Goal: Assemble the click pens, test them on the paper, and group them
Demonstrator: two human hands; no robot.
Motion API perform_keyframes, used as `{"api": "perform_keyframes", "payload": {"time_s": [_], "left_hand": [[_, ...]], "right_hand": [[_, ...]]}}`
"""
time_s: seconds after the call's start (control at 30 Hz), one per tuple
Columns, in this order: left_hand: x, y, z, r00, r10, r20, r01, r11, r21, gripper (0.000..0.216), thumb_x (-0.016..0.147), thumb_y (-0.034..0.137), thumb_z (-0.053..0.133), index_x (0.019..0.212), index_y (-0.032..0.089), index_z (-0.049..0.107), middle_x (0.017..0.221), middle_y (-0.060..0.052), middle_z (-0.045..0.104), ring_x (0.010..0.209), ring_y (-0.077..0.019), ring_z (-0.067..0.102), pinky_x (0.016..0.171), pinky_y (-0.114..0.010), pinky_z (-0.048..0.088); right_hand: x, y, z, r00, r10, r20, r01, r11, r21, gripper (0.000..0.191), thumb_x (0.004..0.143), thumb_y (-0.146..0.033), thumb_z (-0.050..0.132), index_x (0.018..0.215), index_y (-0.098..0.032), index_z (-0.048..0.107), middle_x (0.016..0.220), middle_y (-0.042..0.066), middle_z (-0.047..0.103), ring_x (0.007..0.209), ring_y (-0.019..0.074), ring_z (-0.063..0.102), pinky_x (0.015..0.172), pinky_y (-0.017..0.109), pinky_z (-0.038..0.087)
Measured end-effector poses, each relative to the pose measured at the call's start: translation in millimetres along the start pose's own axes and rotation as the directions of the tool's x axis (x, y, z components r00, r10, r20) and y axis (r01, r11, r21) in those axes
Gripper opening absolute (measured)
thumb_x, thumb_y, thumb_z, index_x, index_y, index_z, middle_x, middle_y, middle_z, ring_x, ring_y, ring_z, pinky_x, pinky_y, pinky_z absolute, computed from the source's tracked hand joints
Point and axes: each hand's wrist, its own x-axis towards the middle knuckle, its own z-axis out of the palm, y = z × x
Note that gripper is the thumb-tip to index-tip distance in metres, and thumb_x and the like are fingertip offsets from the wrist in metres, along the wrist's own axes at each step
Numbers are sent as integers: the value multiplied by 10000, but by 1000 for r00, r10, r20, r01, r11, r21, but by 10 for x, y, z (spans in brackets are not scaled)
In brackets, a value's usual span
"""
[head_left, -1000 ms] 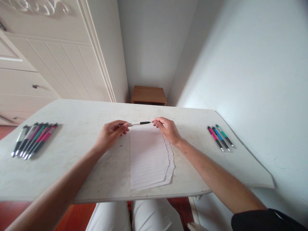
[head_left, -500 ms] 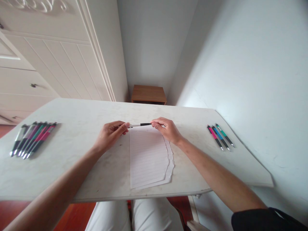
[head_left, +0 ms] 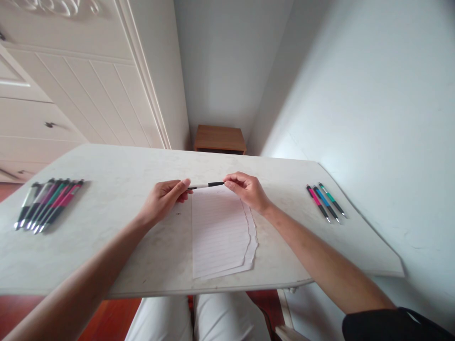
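A white pen (head_left: 202,186) with a black grip is held sideways between my two hands, over the top edge of the paper. My left hand (head_left: 168,195) is closed around its left end, thumb on top, with a black clip showing by the thumb. At the other end, the fingertips of my right hand (head_left: 247,189) pinch the pen's tip. Beneath lie lined paper sheets (head_left: 220,237) with torn right edges, stacked slightly askew. Faint marks show near the top of the upper sheet.
Several pens (head_left: 48,206) in white, purple, green and pink lie in a row at the left of the white table (head_left: 142,260). Three more pens (head_left: 325,202), pink, blue and green, lie at the right. A brown wooden stand (head_left: 220,138) is beyond the far edge.
The pen has turned a little, and its clip now shows more plainly beside my left thumb, which has shifted slightly. Both hands stay in nearly the same place.
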Motion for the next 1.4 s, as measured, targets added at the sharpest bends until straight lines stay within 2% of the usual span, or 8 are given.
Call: {"api": "perform_keyframes", "payload": {"time_s": [0.33,0.53,0.63,0.8,0.97,1.1,1.27,1.4], "left_hand": [[11,-32,30,994,-110,-4,110,994,-7,624,833,698,465,539,178,646,451,-10,503,417,-125,418,430,-255,330],[-10,28,60,996,-81,-41,73,984,-160,512,847,651,508,961,172,647,396,82,350,352,-98,315,388,-216,214],[-28,28,55,995,-101,-3,98,971,-217,530,865,673,464,945,173,621,396,80,357,333,-86,277,377,-213,181],[-26,19,32,989,-104,103,136,915,-380,470,862,618,524,961,169,619,529,48,427,390,-80,348,388,-221,218],[-27,75,34,980,-102,172,179,830,-528,380,808,418,666,1092,184,569,631,48,477,493,-85,436,464,-213,333],[-28,54,52,978,-103,181,178,865,-469,356,831,481,634,1000,174,576,666,27,521,487,-83,437,441,-209,315],[-31,32,59,983,-70,168,118,948,-294,501,866,634,512,684,169,546,588,-2,537,466,-95,445,432,-223,343],[-27,43,62,991,-69,113,97,961,-261,519,858,651,513,670,169,553,562,-3,549,444,-93,441,422,-223,328]], "right_hand": [[-23,-13,43,994,101,32,-105,983,153,271,765,-419,746,878,-174,720,794,19,688,708,127,602,680,267,487],[-37,-39,56,997,76,25,-79,987,139,252,746,-417,763,846,-189,725,832,27,696,764,147,626,720,286,505],[-43,-39,72,996,87,15,-88,985,151,250,745,-412,765,853,-190,726,818,25,698,750,145,628,710,286,507],[-40,-37,83,994,112,-17,-108,982,154,269,730,-421,775,858,-189,725,824,29,708,751,150,632,706,290,515],[-29,-16,70,990,129,-55,-117,976,183,255,722,-390,783,862,-186,723,822,24,699,727,134,619,685,273,506],[-24,9,64,987,142,-73,-127,975,182,281,692,-393,805,869,-192,719,797,20,689,714,136,619,671,278,512],[-25,-18,66,993,112,-44,-100,974,205,286,663,-419,822,801,-194,713,791,20,703,748,155,649,718,303,537],[-38,-37,71,993,121,-7,-117,974,195,279,673,-401,822,824,-190,719,795,22,706,747,157,650,722,307,537]]}}
